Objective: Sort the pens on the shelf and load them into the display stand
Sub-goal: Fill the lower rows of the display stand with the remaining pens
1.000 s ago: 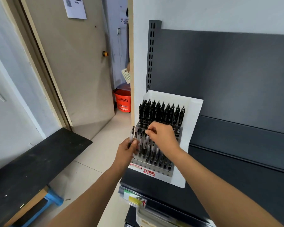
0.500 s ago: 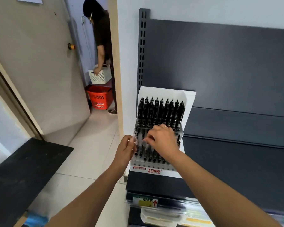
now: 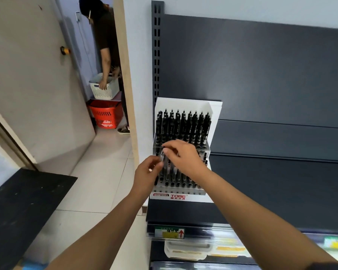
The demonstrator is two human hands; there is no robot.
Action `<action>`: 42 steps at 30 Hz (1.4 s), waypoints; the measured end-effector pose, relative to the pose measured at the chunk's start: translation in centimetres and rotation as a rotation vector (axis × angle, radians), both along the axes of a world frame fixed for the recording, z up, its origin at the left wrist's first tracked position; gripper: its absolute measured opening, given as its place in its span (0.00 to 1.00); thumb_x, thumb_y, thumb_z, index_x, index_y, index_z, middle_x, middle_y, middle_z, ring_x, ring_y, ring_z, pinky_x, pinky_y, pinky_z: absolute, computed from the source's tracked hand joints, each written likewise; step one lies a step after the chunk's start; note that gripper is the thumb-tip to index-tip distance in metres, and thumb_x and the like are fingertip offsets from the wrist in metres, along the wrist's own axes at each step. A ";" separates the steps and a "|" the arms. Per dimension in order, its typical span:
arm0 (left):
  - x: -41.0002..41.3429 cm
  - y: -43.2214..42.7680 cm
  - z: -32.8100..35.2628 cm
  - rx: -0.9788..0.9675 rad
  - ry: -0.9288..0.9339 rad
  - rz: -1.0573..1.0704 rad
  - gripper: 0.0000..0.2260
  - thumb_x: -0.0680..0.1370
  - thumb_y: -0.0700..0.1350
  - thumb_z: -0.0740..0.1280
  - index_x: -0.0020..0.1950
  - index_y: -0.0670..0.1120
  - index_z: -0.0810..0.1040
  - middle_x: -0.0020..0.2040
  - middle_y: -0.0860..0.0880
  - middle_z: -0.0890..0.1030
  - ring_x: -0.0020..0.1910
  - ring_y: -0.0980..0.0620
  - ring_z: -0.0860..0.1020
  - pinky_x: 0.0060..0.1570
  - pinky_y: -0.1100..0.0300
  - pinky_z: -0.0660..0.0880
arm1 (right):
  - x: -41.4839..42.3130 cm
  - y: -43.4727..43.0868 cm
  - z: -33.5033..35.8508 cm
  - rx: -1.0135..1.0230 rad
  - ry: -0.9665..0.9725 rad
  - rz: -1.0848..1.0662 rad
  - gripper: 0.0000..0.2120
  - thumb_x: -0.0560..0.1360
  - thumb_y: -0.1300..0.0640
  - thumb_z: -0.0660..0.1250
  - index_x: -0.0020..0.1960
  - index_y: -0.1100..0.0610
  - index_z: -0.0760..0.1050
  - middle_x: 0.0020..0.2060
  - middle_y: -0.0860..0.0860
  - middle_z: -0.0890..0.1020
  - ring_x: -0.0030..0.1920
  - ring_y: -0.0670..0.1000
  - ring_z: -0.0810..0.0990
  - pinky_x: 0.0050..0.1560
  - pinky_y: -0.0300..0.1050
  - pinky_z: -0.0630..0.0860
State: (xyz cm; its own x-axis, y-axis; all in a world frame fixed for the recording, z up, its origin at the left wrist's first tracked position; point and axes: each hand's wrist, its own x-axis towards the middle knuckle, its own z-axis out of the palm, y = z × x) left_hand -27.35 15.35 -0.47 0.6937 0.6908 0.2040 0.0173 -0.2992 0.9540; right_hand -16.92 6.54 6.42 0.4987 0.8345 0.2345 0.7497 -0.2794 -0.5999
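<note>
A white display stand (image 3: 215, 115) marked TOME sits on the left end of a dark shelf (image 3: 281, 191). Black pens (image 3: 181, 125) fill its back rows, and more pens stand in the lower front rows. My left hand (image 3: 145, 177) is at the stand's left edge, fingertips holding the lower part of a clear-barrelled pen (image 3: 165, 159). In front of the middle rows, my right hand (image 3: 184, 157) pinches the upper end of that same pen between thumb and forefinger. My hands hide part of the middle rows.
A person bends over a white basket (image 3: 103, 88) in the doorway on the left, above a red basket (image 3: 105, 114). A beige door (image 3: 27, 75) stands open. A black bench (image 3: 18, 211) is at lower left. A price label (image 3: 169, 232) fronts the shelf.
My right hand has moved left and up from the middle rows to the pen in my left hand. My view swung left and a person came into sight in the doorway.
</note>
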 end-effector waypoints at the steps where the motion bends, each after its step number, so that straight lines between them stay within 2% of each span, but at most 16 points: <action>1: 0.1 0.0 0.0 0.010 0.008 0.005 0.03 0.78 0.41 0.64 0.49 0.46 0.77 0.45 0.51 0.80 0.45 0.57 0.76 0.45 0.65 0.73 | -0.1 0.1 0.3 -0.002 0.032 0.009 0.12 0.79 0.53 0.63 0.59 0.55 0.77 0.51 0.50 0.81 0.50 0.47 0.78 0.54 0.42 0.75; 5: 0.2 -0.6 0.2 0.030 -0.003 0.027 0.04 0.78 0.41 0.64 0.48 0.49 0.77 0.44 0.55 0.79 0.44 0.60 0.76 0.42 0.72 0.71 | -0.1 0.1 0.8 0.056 0.166 -0.012 0.04 0.77 0.57 0.66 0.49 0.56 0.79 0.38 0.47 0.81 0.43 0.49 0.81 0.49 0.45 0.78; 7: 0.2 -0.8 0.3 0.038 -0.031 0.066 0.06 0.79 0.42 0.63 0.47 0.52 0.77 0.42 0.56 0.79 0.43 0.60 0.76 0.42 0.74 0.71 | 0.2 0.0 0.9 0.081 0.134 -0.026 0.04 0.77 0.57 0.66 0.48 0.55 0.78 0.37 0.46 0.80 0.42 0.48 0.80 0.49 0.46 0.79; 13: 0.7 -1.2 0.4 0.067 0.005 0.190 0.05 0.80 0.42 0.61 0.49 0.49 0.77 0.44 0.53 0.79 0.45 0.59 0.75 0.43 0.71 0.70 | 0.9 -0.2 0.6 0.087 0.052 -0.016 0.06 0.78 0.55 0.65 0.51 0.55 0.78 0.39 0.47 0.81 0.41 0.47 0.79 0.48 0.47 0.78; 18: 0.7 -1.2 0.0 0.098 0.041 0.220 0.06 0.80 0.42 0.61 0.49 0.46 0.78 0.45 0.50 0.80 0.45 0.54 0.76 0.43 0.68 0.70 | 1.0 -0.3 -0.6 -0.036 -0.180 0.053 0.08 0.78 0.51 0.63 0.53 0.52 0.78 0.46 0.48 0.82 0.50 0.50 0.77 0.48 0.47 0.75; 21: 0.7 -1.2 -0.1 0.093 0.044 0.236 0.05 0.79 0.41 0.62 0.48 0.47 0.78 0.46 0.48 0.80 0.46 0.52 0.76 0.43 0.67 0.70 | 1.3 -0.2 -1.6 -0.095 -0.308 0.084 0.11 0.78 0.48 0.63 0.54 0.50 0.79 0.51 0.46 0.80 0.56 0.51 0.71 0.56 0.48 0.67; 27: 0.6 -1.4 0.1 0.098 0.038 0.249 0.06 0.79 0.39 0.61 0.48 0.48 0.77 0.45 0.50 0.80 0.46 0.54 0.76 0.44 0.69 0.70 | 1.3 0.2 -2.2 -0.146 -0.327 0.081 0.12 0.78 0.47 0.62 0.57 0.48 0.79 0.52 0.47 0.76 0.59 0.51 0.67 0.60 0.49 0.63; 35: 0.6 -1.2 0.5 0.088 0.037 0.240 0.07 0.79 0.38 0.61 0.48 0.49 0.76 0.45 0.53 0.79 0.46 0.56 0.76 0.44 0.70 0.69 | 0.8 0.7 -2.1 -0.146 -0.383 0.023 0.10 0.78 0.48 0.61 0.55 0.50 0.77 0.54 0.47 0.76 0.61 0.52 0.67 0.60 0.50 0.62; 42: 0.7 -0.9 1.1 0.202 0.084 0.227 0.06 0.79 0.40 0.62 0.51 0.49 0.76 0.48 0.51 0.79 0.45 0.58 0.75 0.42 0.68 0.69 | 0.9 0.4 -2.1 -0.150 -0.403 0.004 0.12 0.78 0.47 0.60 0.56 0.51 0.75 0.56 0.47 0.76 0.62 0.52 0.68 0.60 0.50 0.62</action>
